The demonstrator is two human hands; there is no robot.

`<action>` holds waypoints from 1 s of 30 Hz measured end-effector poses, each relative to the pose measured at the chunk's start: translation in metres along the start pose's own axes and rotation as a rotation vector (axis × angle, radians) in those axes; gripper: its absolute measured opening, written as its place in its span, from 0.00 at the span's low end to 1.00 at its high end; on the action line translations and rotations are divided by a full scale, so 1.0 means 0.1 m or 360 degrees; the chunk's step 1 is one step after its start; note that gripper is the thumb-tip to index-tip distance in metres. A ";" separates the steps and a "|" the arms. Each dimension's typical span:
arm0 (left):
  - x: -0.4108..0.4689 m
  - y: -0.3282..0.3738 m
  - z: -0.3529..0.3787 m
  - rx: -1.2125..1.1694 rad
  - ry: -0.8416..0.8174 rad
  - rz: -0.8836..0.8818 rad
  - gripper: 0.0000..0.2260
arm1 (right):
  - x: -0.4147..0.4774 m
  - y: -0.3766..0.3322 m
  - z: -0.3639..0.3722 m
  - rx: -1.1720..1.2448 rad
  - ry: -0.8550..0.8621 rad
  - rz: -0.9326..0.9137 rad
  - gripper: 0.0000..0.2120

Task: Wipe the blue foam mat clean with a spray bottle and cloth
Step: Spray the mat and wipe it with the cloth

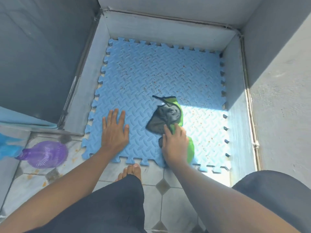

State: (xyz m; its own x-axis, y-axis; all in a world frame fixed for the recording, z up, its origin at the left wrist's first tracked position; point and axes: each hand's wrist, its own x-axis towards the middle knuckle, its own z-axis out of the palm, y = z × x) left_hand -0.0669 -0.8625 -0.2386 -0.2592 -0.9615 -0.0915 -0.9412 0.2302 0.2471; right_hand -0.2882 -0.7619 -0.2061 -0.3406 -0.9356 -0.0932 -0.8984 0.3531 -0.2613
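My left hand [114, 130] lies flat on the blue foam mat [151, 73], palm down, fingers extended and slightly spread, gripping nothing. My right hand [175, 145] presses down on the cloth [168, 115], a green and dark grey piece; the fingers [168, 130] are curled over its near part. I cannot tell whether they pinch the fabric or only press it. The far part of the cloth lies bunched on the mat beyond my fingertips.

The mat covers the floor of a recessed corner. Brown specks are scattered across its far half and right side. A bright patch of sunlight falls on the near right corner.

The spray bottle [45, 153], purple and translucent, lies on its side on the tiled floor [176, 199], to the left of the mat and well apart from both hands. My bare foot [131, 172] rests on the tiles just beside the mat's near edge.

Grey walls [168, 29] close in the mat at the far, left and right sides. Only the near side is open. The mat's interlocking edge tabs sit close to the wall bases.
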 end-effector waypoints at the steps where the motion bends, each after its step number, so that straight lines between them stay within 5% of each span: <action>1: 0.04 0.05 0.00 0.0000 0.0008 -0.0014 0.27 | -0.12 -0.03 0.04 -0.0052 -0.0034 -0.0291 0.21; 3: 0.09 0.14 0.01 0.0000 -0.0004 -0.0016 0.28 | -0.29 -0.02 0.08 -0.0031 -0.0080 -0.0522 0.24; 4: 0.11 0.19 0.02 -0.0005 -0.0019 -0.0005 0.28 | -0.32 0.04 0.07 0.0011 -0.0046 -0.0400 0.24; 6: 0.10 0.20 0.04 -0.0003 -0.0018 -0.0001 0.29 | -0.28 0.21 -0.01 0.0153 0.0031 0.0221 0.26; 9: 0.09 0.19 0.04 0.0004 0.0013 0.0009 0.29 | -0.02 0.57 -0.30 0.0585 0.0169 0.1548 0.28; 11: 0.10 0.20 0.04 0.0003 0.0020 -0.0001 0.29 | 0.11 0.71 -0.40 0.0632 0.0267 0.1875 0.29; 13: 0.10 0.22 0.03 -0.0003 0.0020 -0.0005 0.29 | 0.06 0.62 -0.32 0.0358 0.0150 0.1505 0.33; 16: 0.08 0.23 0.00 -0.0028 0.0016 -0.0005 0.29 | -0.20 0.26 -0.12 0.0182 -0.0052 0.0519 0.37; 18: 0.05 0.20 0.02 -0.0039 0.0021 -0.0011 0.28 | -0.29 0.14 -0.03 0.0167 -0.0220 0.0182 0.35; 20: 0.01 0.15 0.06 -0.0041 0.0016 0.0000 0.28 | -0.36 0.17 -0.02 0.0230 -0.0179 0.0462 0.36; 24: -0.01 0.14 0.06 -0.0042 0.0012 0.0004 0.28 | -0.22 0.47 -0.16 0.0519 0.0085 0.1645 0.35; 26: 0.00 0.15 0.05 -0.0034 0.0018 0.0004 0.28 | -0.05 0.59 -0.23 0.0534 0.0170 0.1916 0.33; 28: 0.00 0.16 0.06 -0.0034 0.0019 0.0000 0.28 | 0.01 0.54 -0.20 0.0400 0.0054 0.1720 0.33; 30: 0.00 0.16 0.06 -0.0031 0.0020 0.0000 0.28 | -0.01 0.33 -0.10 0.0260 -0.0094 0.1033 0.33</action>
State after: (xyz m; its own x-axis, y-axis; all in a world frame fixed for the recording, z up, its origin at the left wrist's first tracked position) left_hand -0.0832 -0.8583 -0.2410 -0.2564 -0.9633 -0.0794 -0.9368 0.2274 0.2660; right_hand -0.3205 -0.7493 -0.2051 -0.7777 -0.5341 -0.3315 -0.4613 0.8432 -0.2762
